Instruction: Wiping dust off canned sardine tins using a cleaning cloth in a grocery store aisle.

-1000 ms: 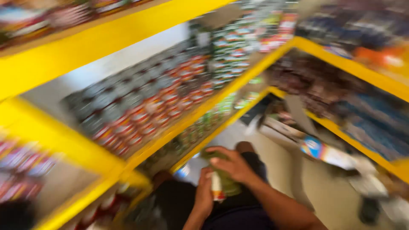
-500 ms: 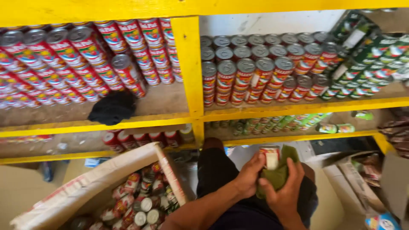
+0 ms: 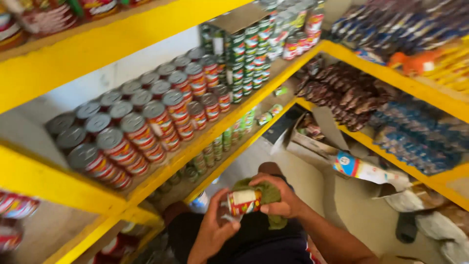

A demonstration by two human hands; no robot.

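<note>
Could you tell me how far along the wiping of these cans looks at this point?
Done: many red-labelled cans already stand stacked in rows on the yellow shelf. In hand: the left hand steadies one small can by its end while the right hand presses a green cloth against it. Left: this can is not yet on the shelf; whether the shelved ones were wiped cannot be told.

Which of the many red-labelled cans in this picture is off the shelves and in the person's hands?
The can lying sideways between the left hand and right hand, against a green cloth; the others stand stacked on the yellow shelf.
</note>
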